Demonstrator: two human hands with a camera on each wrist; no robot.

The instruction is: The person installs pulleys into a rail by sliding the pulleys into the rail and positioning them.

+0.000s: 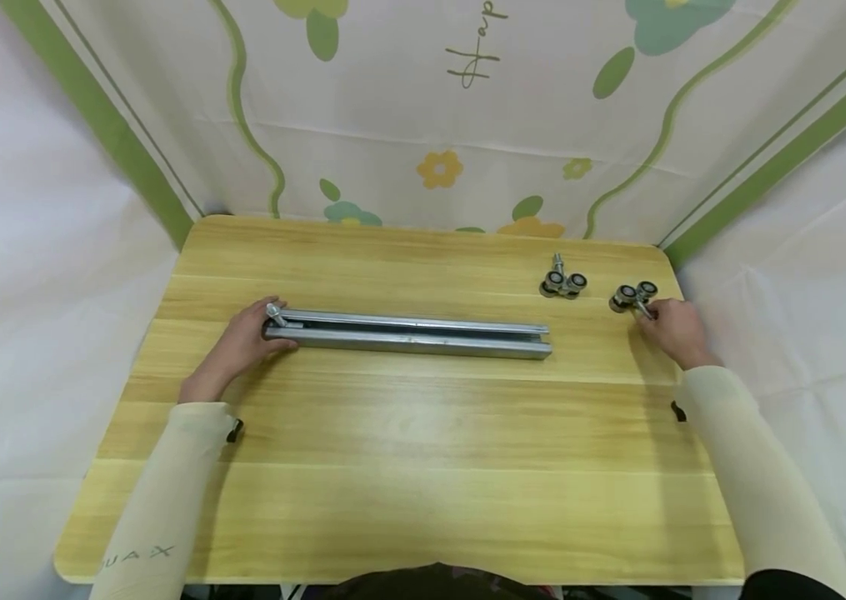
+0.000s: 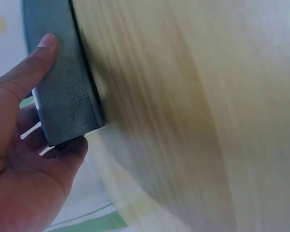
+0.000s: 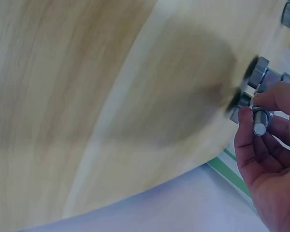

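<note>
A slotted metal rail (image 1: 407, 340) lies lengthwise on the wooden table. My left hand (image 1: 246, 337) grips its left end, thumb on the near side; the left wrist view shows the thumb along the rail's flat face (image 2: 67, 96) and fingers (image 2: 72, 152) around its end. A bolt (image 1: 276, 315) pokes up from the slot at that end. At the table's right side, my right hand (image 1: 676, 332) pinches the bolt stem (image 3: 261, 123) of a wheeled roller (image 1: 633, 297) between thumb and fingers. Whether the roller's wheels touch the table, I cannot tell.
A second wheeled roller (image 1: 563, 283) with its bolt pointing away stands left of the held one, near the back of the table (image 1: 407, 467). White curtains with green bands and printed flowers (image 1: 440, 169) hang behind and on both sides.
</note>
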